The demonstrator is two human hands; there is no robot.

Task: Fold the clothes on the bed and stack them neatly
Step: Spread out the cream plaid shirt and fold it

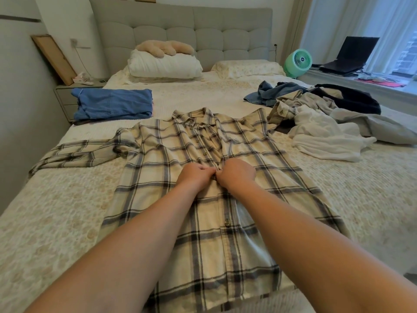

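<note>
Buttoning looks to be the step in hand: the plaid shirt (203, 177) lies front-up and spread flat across the middle of the bed (56, 222), collar toward the headboard, its one visible sleeve stretched out to the left. The left hand (194, 177) and right hand (237, 175) meet at the placket about halfway down, fingers of both curled tight and pinching the cloth there, apparently around a button. A lower button nearer the hem appears undone, so I judge this shirt has yet to be folded at all.

Done so far, by the look of it: a folded blue garment (112, 103) lies on something darker at the far left of the bed, near the nightstand, the start of a stack. Left to do: a loose heap of clothes (320, 114) on the right side, with denim, beige, white and dark pieces tangled together, just beside the shirt's right shoulder.

The heap crowds that side and may hamper spreading the right sleeve, which I cannot make out. Pillows (164, 64) sit at the head, well apart from the work
</note>
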